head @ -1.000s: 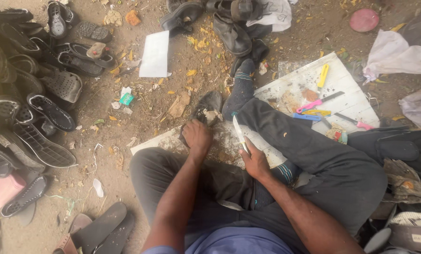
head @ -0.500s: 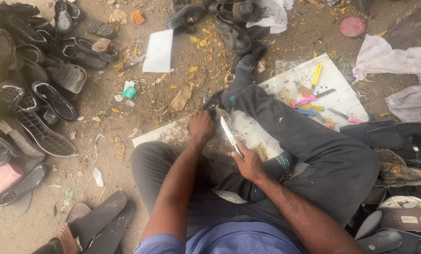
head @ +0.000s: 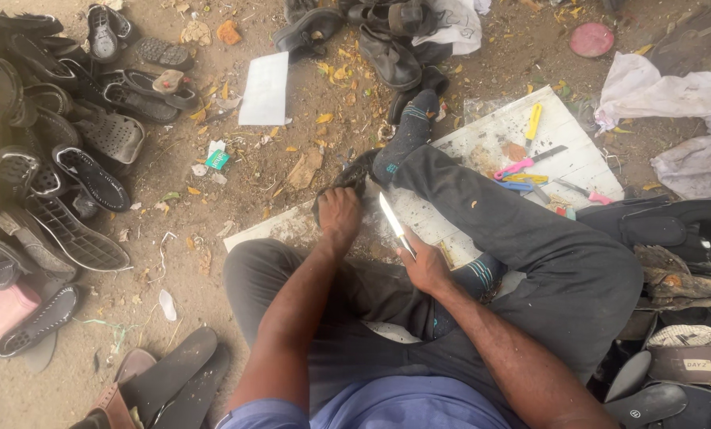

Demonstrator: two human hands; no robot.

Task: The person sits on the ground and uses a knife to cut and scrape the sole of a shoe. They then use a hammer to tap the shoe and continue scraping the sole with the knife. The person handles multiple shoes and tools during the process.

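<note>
I see the left hand pressed down on a dark piece of shoe material, fingers curled over its near edge and gripping it against the white board on the ground. The dark piece lies at the board's left end, just beside the person's socked foot, partly hidden under the hand.

The right hand is closed around the handle of a knife; the bare blade points up and away from the body, its tip near the left hand but not touching it. I cannot tell whether the blade meets the dark piece.

The person sits cross-legged in dark trousers, one leg stretched over the board. On the board's far end I note a yellow tool, a pink-handled tool and a second blade, well apart from both hands.

To the left lies a heap of worn shoes and sandals. A sheet of white paper rests on the dirt beyond the hands. Crumpled white cloth lies at upper right, and a pair of dark flat soles at lower left.
</note>
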